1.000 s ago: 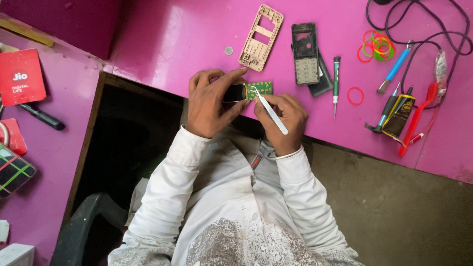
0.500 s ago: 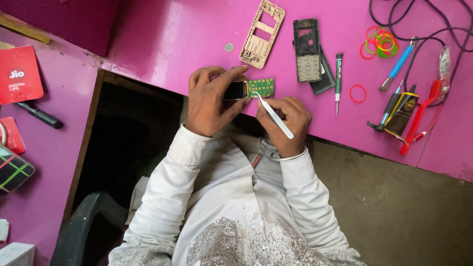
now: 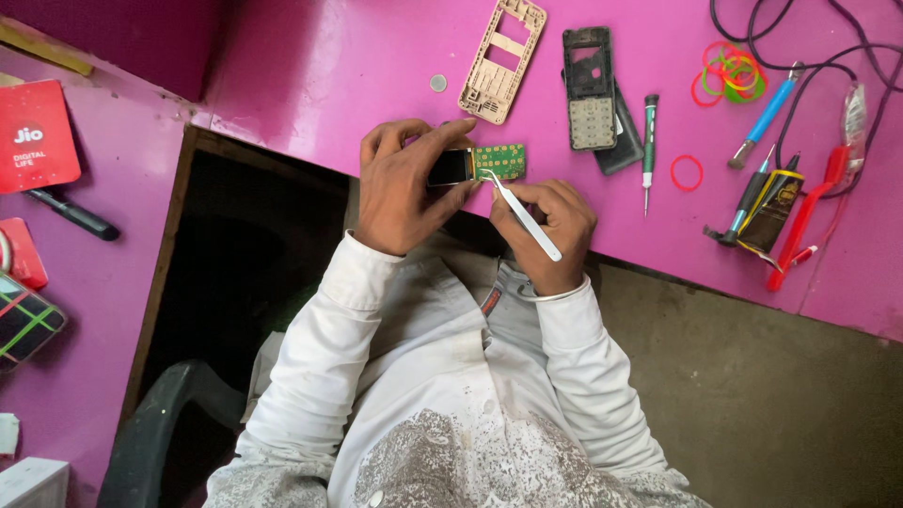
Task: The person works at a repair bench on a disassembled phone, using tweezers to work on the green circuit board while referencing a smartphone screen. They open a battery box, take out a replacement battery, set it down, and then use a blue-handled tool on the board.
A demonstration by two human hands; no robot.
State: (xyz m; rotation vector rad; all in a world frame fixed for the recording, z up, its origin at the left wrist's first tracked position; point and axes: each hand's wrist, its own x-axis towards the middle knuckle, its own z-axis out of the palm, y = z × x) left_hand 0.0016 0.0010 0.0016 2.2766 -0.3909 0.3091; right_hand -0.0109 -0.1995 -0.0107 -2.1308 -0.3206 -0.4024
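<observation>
My left hand point(image 3: 403, 183) grips a small green phone circuit board point(image 3: 499, 161) with its dark screen point(image 3: 449, 167) attached, holding it at the near edge of the pink table point(image 3: 357, 66). My right hand point(image 3: 555, 226) holds white tweezers point(image 3: 523, 215), and their tip touches the board's near edge by the screen. Both arms wear white sleeves.
On the table lie a beige phone frame point(image 3: 502, 60), a black phone housing with keypad point(image 3: 591, 87), a small screwdriver point(image 3: 648, 150), a coin point(image 3: 438, 83), coloured rubber bands point(image 3: 726, 73), a blue tool point(image 3: 765, 120), cables and a red-handled tool point(image 3: 800, 226). A red packet point(image 3: 36, 141) and a pen point(image 3: 73, 214) lie at left.
The hands and board have kept their place. The tweezers tip stays at the board's edge, with only slight shifts.
</observation>
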